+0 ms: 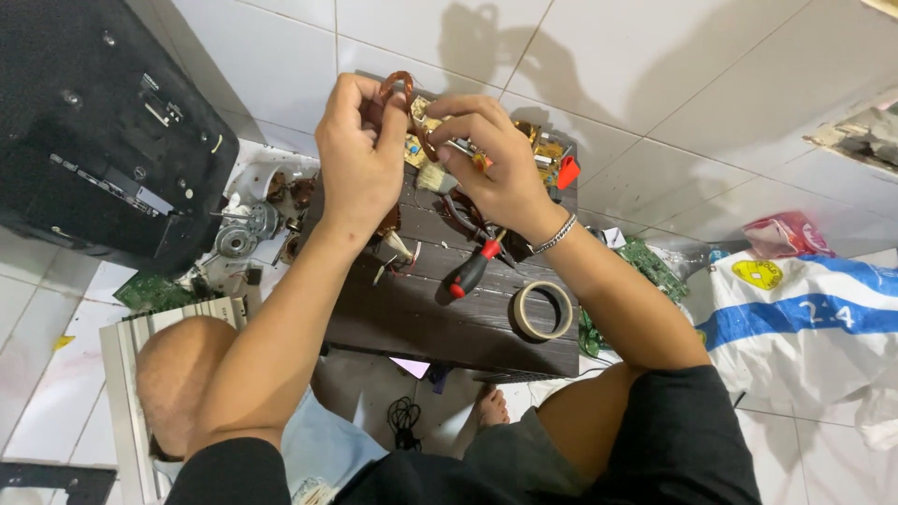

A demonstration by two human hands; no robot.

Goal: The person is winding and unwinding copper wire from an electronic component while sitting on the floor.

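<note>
Both gripping a coppery-brown wire coil ring (400, 89) at 12 o'clock above the dark wooden slatted desk (421, 309): left hand (360, 154) pinching its left side, right hand (491, 159) closed on its lower end. Beneath the hands, a yellow circuit board (538, 145). At 6 o'clock, a red-and-black-handled screwdriver (470, 271); toward 5, a beige masking-tape roll (543, 310). At 9, a black appliance casing (94, 131) on the tiled floor (655, 65)
</note>
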